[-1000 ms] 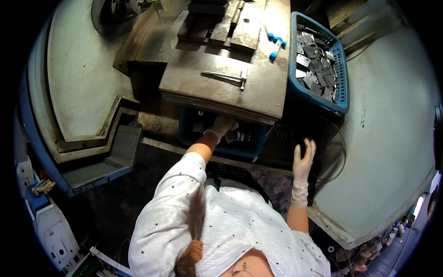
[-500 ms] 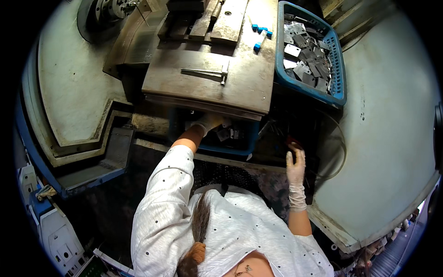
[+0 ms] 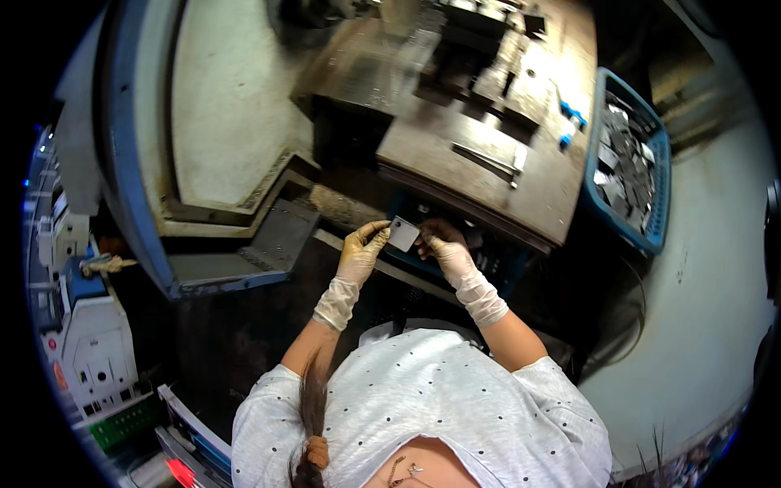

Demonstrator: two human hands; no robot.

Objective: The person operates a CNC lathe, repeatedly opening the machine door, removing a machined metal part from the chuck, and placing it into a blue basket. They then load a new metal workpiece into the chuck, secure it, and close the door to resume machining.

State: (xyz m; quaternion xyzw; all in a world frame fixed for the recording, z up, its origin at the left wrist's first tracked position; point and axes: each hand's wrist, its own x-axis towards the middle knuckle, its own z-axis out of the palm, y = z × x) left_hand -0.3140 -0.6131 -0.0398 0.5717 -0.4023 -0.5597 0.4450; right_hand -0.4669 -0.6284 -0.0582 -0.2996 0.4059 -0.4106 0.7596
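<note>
A small flat metal plate (image 3: 404, 233) with a dark hole near one corner is held up in front of me between both gloved hands. My left hand (image 3: 362, 246) pinches its left edge with thumb and fingers. My right hand (image 3: 446, 252), also gloved, grips its right side, its fingertips partly in shadow. Just behind them, a blue plastic bin (image 3: 496, 281) with metal pieces sits in shadow under the steel machine table (image 3: 427, 150). A metal measuring tool (image 3: 488, 160) lies on the table top, near small blue clamp-like pieces (image 3: 573, 118).
A blue basket (image 3: 661, 195) full of metal plates stands right of the table. A pale housing (image 3: 228, 106) and blue-edged grey tray (image 3: 203, 268) are at the left, pale panels (image 3: 708, 268) at the right, a white and blue machine (image 3: 98, 350) at the far left.
My left hand has come up out of the bin under the table with a plate, and my right hand has moved left to grip it too. The view has swung.
</note>
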